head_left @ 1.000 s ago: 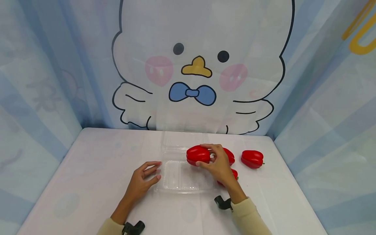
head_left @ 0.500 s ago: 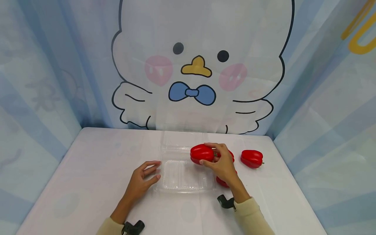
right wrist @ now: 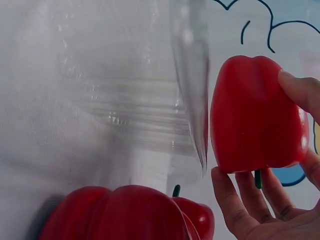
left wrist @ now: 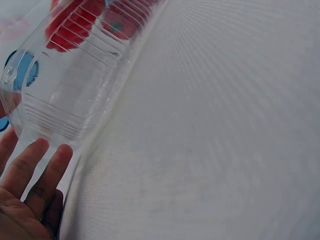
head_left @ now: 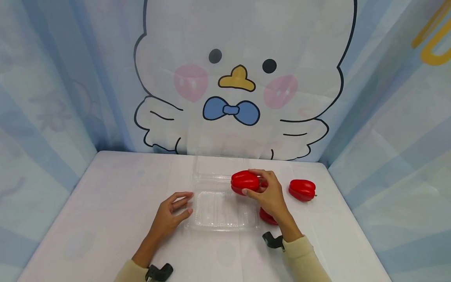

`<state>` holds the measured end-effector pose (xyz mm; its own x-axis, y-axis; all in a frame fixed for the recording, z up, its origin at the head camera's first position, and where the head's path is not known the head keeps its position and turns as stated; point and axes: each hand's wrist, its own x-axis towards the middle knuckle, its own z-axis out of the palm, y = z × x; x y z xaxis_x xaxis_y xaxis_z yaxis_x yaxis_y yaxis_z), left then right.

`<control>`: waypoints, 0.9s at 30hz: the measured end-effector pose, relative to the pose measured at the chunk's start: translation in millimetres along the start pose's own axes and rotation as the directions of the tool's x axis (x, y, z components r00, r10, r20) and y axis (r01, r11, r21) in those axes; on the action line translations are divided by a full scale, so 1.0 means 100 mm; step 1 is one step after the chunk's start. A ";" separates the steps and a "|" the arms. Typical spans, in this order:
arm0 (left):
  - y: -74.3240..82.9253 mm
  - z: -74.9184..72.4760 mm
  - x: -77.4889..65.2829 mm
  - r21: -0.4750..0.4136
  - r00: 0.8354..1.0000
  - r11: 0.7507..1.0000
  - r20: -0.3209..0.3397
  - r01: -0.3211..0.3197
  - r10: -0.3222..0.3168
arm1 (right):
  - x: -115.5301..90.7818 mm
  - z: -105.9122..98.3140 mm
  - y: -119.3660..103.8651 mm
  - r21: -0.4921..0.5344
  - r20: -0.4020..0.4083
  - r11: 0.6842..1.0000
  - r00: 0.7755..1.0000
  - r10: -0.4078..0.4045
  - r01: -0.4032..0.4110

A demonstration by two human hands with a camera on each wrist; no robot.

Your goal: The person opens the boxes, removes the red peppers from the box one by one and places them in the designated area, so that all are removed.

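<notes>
A red bell pepper (head_left: 244, 182) is gripped between the thumb and fingers of my right hand (head_left: 271, 197), its green stem toward the palm. They hold it above the back right part of a clear plastic clamshell box (head_left: 222, 211), whose lid (head_left: 218, 166) lies folded back. My left hand (head_left: 168, 217) is at the box's left edge; in the left wrist view its loosely extended fingertips (left wrist: 62, 152) touch the plastic wall. A second pepper (head_left: 267, 217) lies right of the box, partly covered by the right wrist. Another is mostly hidden behind the right hand.
Farther right on the white table (head_left: 88, 219) lies one more red pepper (head_left: 302, 190). A printed curtain (head_left: 232, 129) hangs along the back edge, with more curtain at both sides. Dark wrist-camera mounts (head_left: 160, 272) stick out from the cuffs.
My right hand has moved right and slightly back with the pepper, from over the box's middle toward its right edge. My left hand has stayed at the box's left edge.
</notes>
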<state>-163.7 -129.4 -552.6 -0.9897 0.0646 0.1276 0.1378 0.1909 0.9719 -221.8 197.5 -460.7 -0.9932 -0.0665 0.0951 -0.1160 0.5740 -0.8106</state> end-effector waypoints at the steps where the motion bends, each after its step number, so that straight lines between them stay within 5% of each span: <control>1: 0.00 0.00 0.00 0.004 1.000 1.000 -0.001 -0.005 0.005 | 0.00 -0.01 0.00 0.002 -0.001 1.000 1.000 0.005 -0.005; 27: 0.03 0.01 -0.01 0.014 1.000 1.000 -0.011 -0.012 0.012 | -0.02 -0.24 0.11 -0.024 -0.049 0.997 0.996 0.075 -0.077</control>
<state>-162.1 -127.7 -550.5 -0.9884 0.0566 0.1411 0.1498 0.2039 0.9675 -221.0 223.3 -455.9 -0.9979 0.0168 0.0619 -0.0396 0.5968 -0.8014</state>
